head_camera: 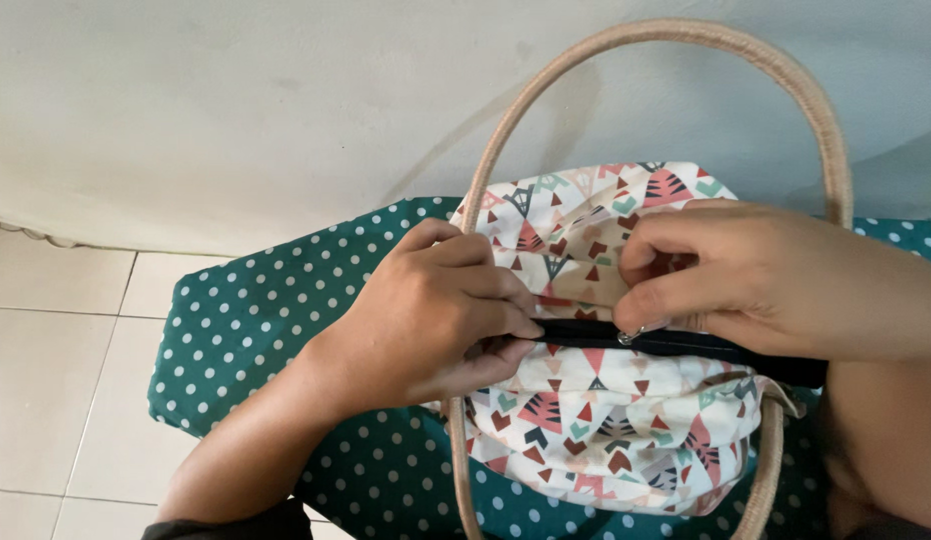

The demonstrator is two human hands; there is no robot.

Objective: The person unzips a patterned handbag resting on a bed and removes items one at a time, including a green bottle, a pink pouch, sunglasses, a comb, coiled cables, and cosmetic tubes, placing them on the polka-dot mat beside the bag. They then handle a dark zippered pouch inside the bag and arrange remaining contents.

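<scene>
Seen from above, a person's two bare hands work at the top of a patterned fabric bag [606,440], white cloth printed with small triangles and arrowheads in coral, teal and dark grey. The bag lies on a teal cushion with white polka dots [256,310], which sits against a pale wall [236,100] and above a floor of light tiles [56,380].

The left hand [431,320] is clenched on the bag's upper edge, its fingers curled over the cloth and its fingertips pressing on the near end of a black zipper [686,345] that runs across the bag's mouth. The right hand [766,285] comes in from the right edge of the view; its thumb and forefinger pinch a small silver zipper pull [626,338] (just a glint of metal between the fingertips), while its remaining fingers fold over the gathered fabric above the zipper. The two hands sit close together, almost touching, at the middle of the bag.

A woven, straw-coloured far handle [676,32] arches up behind the hands against the wall; the near handle [464,470], of the same weave, loops down across the bag's front toward the camera.
</scene>
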